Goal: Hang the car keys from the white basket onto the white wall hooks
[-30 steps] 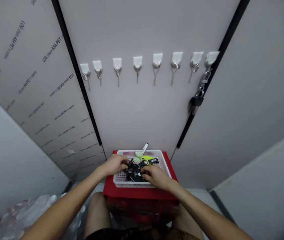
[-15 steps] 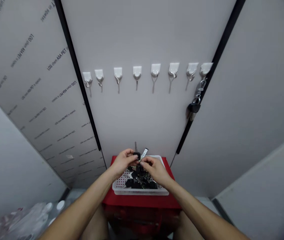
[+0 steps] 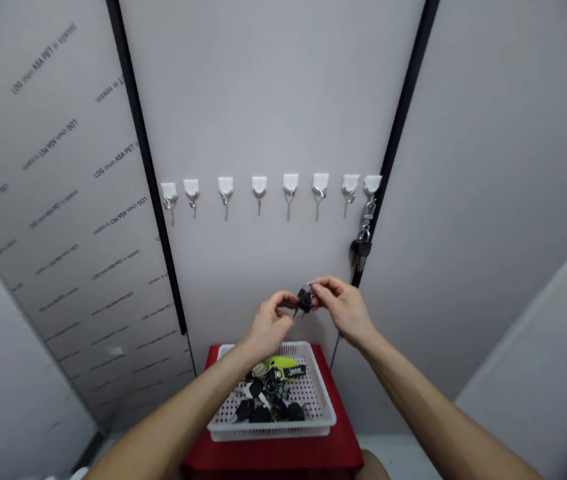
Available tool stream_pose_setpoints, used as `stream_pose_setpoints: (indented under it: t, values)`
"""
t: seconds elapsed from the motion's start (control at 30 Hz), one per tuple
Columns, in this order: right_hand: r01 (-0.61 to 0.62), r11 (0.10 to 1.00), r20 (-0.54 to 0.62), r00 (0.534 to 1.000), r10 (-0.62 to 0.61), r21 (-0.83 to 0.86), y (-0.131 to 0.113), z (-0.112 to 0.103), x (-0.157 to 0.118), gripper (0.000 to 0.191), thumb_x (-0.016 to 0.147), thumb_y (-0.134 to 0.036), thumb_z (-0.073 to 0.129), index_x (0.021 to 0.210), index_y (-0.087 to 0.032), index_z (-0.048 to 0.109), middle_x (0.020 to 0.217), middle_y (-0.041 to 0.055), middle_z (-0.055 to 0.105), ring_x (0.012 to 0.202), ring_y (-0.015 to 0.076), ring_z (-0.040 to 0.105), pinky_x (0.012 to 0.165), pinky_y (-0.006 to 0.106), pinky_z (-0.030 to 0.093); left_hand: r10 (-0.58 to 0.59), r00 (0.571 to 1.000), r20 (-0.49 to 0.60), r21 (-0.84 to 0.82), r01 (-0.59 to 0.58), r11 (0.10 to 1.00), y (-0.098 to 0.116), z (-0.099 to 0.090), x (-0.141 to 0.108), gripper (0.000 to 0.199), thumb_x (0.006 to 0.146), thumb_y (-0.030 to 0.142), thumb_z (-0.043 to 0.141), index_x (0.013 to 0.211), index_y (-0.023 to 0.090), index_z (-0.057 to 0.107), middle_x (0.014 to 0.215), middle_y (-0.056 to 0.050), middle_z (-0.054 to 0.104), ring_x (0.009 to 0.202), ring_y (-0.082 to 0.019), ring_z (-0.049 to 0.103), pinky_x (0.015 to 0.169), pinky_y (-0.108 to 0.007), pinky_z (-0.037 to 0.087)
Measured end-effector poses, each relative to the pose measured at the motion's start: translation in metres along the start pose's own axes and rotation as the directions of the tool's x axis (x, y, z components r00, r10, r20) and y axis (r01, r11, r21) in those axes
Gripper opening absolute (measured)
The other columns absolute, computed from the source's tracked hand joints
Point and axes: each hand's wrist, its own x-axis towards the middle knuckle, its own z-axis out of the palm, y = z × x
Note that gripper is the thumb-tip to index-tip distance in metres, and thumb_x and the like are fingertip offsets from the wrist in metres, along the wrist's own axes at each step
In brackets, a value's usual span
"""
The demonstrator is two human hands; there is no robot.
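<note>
Both my hands are raised in front of the panel, above and beyond a white basket (image 3: 327, 393). A small bunch of black-headed keys (image 3: 304, 299) is between them. My right hand (image 3: 346, 310) pinches the ring end of the bunch. My left hand (image 3: 269, 323) has thumb and fingertips closed on the lower left of the same keys. Keys with black heads (image 3: 260, 415) and a yellow-green tag (image 3: 283, 362) lie in the basket. Several white hooks (image 3: 259, 187) line the panel. From the rightmost hook (image 3: 372, 185) hangs another set of keys (image 3: 362, 249).
The basket rests on a red surface (image 3: 273, 455). Black strips (image 3: 136, 113) run down both sides of the panel. A wall printed with lettering stands at the left, and a plain grey wall (image 3: 503, 167) at the right.
Both hands have risen from over the basket towards the panel, bringing the keys up and right. The basket's contents are now more visible. The camera view has shifted.
</note>
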Motion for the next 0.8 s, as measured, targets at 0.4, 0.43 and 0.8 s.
stream_pose_setpoints:
  t: [0.4,0.43,0.8]
  values:
    - [0.277,0.96,-0.401,0.877,-0.264,-0.026,-0.083,-0.041,0.085,0.003,0.063,-0.012,0.045,0.063,-0.013,0.048,0.05,-0.0053,0.047,0.04,0.0031,0.046,0.042,0.017,0.044,0.321,0.947,0.023,0.367,-0.306,0.878,0.095,0.031,0.075,0.048,0.06,0.012,0.039,0.108,0.015,0.037,0.107,-0.008,0.043,0.09,-0.016,0.045,0.079,-0.027,0.035]
    - [0.266,0.963,-0.409,0.876,-0.256,-0.035,-0.084,-0.041,0.09,0.004,0.063,-0.011,0.044,0.063,-0.013,0.047,0.049,-0.0054,0.047,0.039,0.003,0.046,0.041,0.017,0.044,0.316,0.948,0.02,0.387,-0.299,0.872,0.099,0.032,0.077,0.048,0.06,0.013,0.039,0.108,0.014,0.037,0.108,-0.008,0.042,0.091,-0.016,0.044,0.08,-0.027,0.035]
    - [0.204,0.953,-0.41,0.867,-0.282,-0.223,-0.068,-0.048,0.088,0.017,0.062,-0.011,0.042,0.076,-0.013,0.05,0.061,-0.0007,0.052,0.044,0.0057,0.049,0.044,0.02,0.043,0.152,0.988,-0.014,0.403,-0.133,0.906,0.074,0.016,0.068,0.044,0.06,0.017,0.043,0.104,0.015,0.041,0.106,-0.008,0.045,0.086,-0.015,0.048,0.077,-0.026,0.036]
